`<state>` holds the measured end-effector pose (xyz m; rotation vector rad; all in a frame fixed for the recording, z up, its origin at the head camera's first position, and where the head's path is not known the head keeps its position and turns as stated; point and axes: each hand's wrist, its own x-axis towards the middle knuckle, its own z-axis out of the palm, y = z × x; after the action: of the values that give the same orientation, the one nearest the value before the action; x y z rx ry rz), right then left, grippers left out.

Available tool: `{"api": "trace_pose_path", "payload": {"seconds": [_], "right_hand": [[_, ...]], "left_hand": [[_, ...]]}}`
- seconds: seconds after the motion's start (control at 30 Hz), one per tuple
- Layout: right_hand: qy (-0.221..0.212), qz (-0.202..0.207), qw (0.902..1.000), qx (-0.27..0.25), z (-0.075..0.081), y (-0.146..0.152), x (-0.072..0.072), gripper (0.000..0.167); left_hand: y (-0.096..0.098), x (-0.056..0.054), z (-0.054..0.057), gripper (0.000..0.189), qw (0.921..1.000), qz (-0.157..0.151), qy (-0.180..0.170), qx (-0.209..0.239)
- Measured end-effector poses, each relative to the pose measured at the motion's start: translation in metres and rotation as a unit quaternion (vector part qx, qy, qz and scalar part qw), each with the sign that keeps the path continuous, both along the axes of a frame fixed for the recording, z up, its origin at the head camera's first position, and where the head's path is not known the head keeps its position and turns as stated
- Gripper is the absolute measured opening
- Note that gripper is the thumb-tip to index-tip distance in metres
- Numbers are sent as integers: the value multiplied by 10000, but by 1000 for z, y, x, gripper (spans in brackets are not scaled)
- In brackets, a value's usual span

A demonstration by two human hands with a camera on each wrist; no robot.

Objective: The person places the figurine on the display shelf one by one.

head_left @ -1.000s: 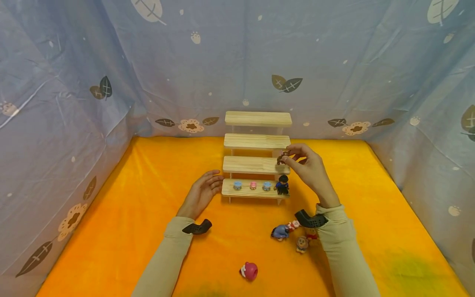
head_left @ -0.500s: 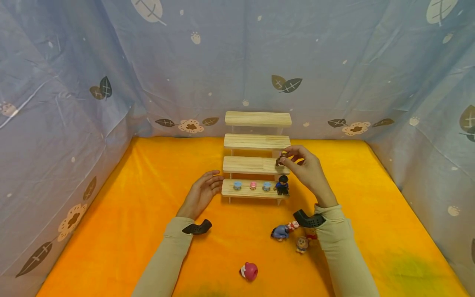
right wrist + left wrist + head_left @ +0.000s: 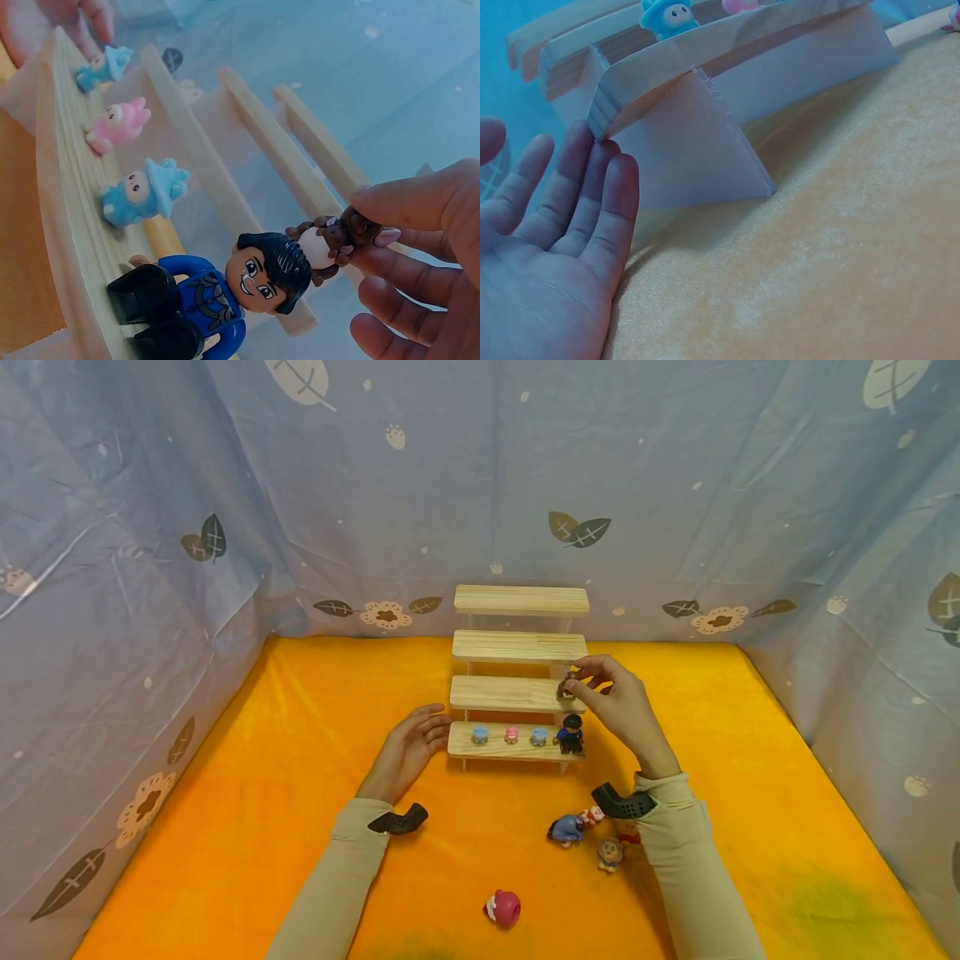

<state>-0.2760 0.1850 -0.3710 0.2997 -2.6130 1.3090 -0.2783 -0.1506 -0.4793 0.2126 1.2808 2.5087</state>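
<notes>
My right hand (image 3: 622, 706) pinches a small brown animal figurine (image 3: 330, 240) with a pale belly between thumb and fingers. It is at the right end of the second wooden shelf from the bottom (image 3: 502, 693); whether it touches the board I cannot tell. My left hand (image 3: 410, 747) has its fingers extended, fingertips at the left end of the lowest shelf (image 3: 660, 71). On that shelf stand two blue figurines (image 3: 480, 735), a pink figurine (image 3: 120, 125) between them, and a black-haired toy man (image 3: 210, 292) in blue at the right end.
Two higher shelves (image 3: 521, 599) rise behind. On the orange cloth (image 3: 315, 693) lie a blue-grey donkey figurine (image 3: 566, 830), a tan figurine (image 3: 610, 853), a pink-and-white one (image 3: 592, 815), a partly hidden red-and-yellow one (image 3: 630, 833) and a magenta piece (image 3: 505, 908). Patterned curtains surround it.
My right hand has moved slightly left and down with the brown animal figurine, closer to the second shelf's board. My left hand has stayed in place.
</notes>
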Motion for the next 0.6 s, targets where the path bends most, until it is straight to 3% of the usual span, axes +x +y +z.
{"api": "trace_pose_path", "payload": {"seconds": [0.6], "right_hand": [[-127, 23, 9999, -10, 0, 0, 0, 36]], "left_hand": [[1, 1, 1, 32, 10000, 28, -51, -7]]}}
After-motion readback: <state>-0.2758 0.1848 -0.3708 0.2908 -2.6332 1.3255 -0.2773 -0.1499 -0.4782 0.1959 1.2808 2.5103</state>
